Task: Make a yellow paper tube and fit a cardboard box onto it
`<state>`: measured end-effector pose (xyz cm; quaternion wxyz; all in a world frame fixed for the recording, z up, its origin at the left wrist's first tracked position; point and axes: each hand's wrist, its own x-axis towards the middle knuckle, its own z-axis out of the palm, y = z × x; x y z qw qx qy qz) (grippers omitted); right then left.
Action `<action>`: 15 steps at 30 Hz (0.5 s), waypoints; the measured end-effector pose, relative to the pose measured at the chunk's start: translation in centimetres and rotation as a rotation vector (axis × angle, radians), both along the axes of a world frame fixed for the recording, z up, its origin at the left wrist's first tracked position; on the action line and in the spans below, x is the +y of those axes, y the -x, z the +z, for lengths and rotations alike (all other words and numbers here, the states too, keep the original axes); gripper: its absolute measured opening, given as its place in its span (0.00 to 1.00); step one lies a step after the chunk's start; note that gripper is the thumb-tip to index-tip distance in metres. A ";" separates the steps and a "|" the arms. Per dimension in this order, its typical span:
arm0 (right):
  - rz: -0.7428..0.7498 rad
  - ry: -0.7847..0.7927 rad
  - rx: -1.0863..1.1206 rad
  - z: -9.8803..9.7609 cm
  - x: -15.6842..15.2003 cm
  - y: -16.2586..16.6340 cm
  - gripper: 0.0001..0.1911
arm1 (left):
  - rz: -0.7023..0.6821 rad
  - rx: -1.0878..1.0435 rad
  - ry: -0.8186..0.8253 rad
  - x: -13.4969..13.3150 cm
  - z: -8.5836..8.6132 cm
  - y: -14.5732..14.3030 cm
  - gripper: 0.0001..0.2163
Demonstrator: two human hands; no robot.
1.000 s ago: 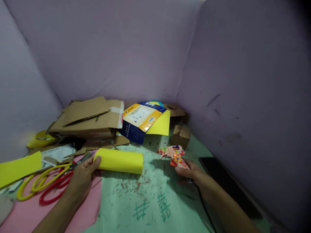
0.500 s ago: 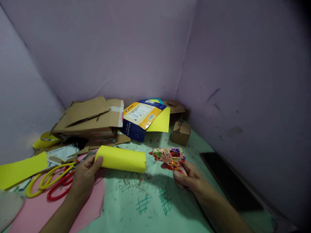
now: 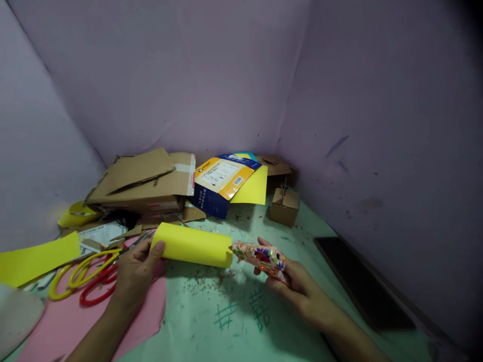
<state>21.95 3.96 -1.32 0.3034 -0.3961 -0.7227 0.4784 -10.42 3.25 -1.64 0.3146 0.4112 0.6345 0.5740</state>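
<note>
A yellow paper tube (image 3: 196, 245) lies sideways in the air above the green tabletop, its left end pinched in my left hand (image 3: 139, 269). My right hand (image 3: 289, 281) grips a glue gun (image 3: 260, 259) with a flowery pattern and a small red light. The gun's nozzle is at the right end of the tube; whether it touches the paper I cannot tell. Behind and below my left wrist are yellow-handled scissors (image 3: 81, 271) and red-handled scissors (image 3: 98, 290), their blades partly hidden.
Flattened cardboard (image 3: 139, 176) and a blue-and-orange parcel envelope (image 3: 222, 181) are piled at the back. A small cardboard box (image 3: 285, 206) stands right of them. On the right lies a dark flat panel (image 3: 362, 286). Pink paper (image 3: 143, 322) and a yellow strip (image 3: 41, 259) lie left.
The glue gun has tilted in my right hand, and its nozzle has come to the tube's right end. My left hand still holds the tube. The view has shifted slightly.
</note>
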 end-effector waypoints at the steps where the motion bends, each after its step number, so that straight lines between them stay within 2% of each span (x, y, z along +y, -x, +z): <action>1: 0.008 -0.003 -0.013 0.1 -0.1 0.0 0.30 | 0.001 0.032 -0.008 -0.1 0.1 -0.1 0.16; 5: 0.013 -0.025 -0.067 0.3 -0.3 0.0 0.34 | -0.011 0.150 -0.041 -0.4 0.5 -0.3 0.14; 15: 0.001 -0.004 -0.060 0.1 0.0 0.2 0.32 | -0.022 0.191 -0.085 -0.4 1.0 -0.5 0.13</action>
